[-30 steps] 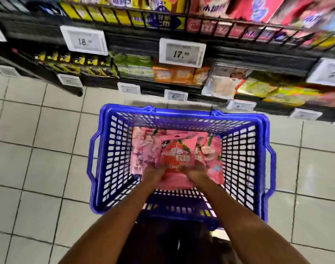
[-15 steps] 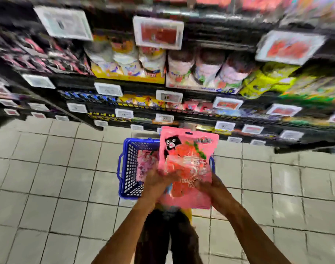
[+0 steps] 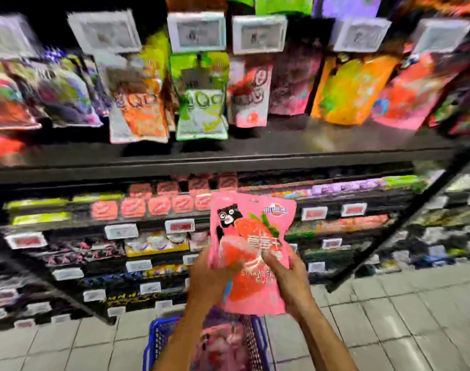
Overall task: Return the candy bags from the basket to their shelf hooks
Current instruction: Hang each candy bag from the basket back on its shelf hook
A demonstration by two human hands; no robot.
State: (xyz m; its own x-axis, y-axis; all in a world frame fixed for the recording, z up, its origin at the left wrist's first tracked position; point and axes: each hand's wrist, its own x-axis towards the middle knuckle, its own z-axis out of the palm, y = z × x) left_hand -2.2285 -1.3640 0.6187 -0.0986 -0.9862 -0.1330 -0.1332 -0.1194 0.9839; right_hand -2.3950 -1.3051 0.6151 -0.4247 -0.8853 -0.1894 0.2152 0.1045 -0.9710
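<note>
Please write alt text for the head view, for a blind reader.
A left hand and a right hand hold up a pink candy bag before blurred shelves of hanging snack bags. Below, a blue basket holds more pink bags.

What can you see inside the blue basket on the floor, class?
Pink candy bags lie inside the blue basket. Their number cannot be told: the left arm covers part of it, blur smears the rest, and the picture's lower edge cuts the basket off.

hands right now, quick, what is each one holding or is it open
Left hand: grips the pink candy bag by its left edge.
Right hand: grips the same bag on its right side.
</note>
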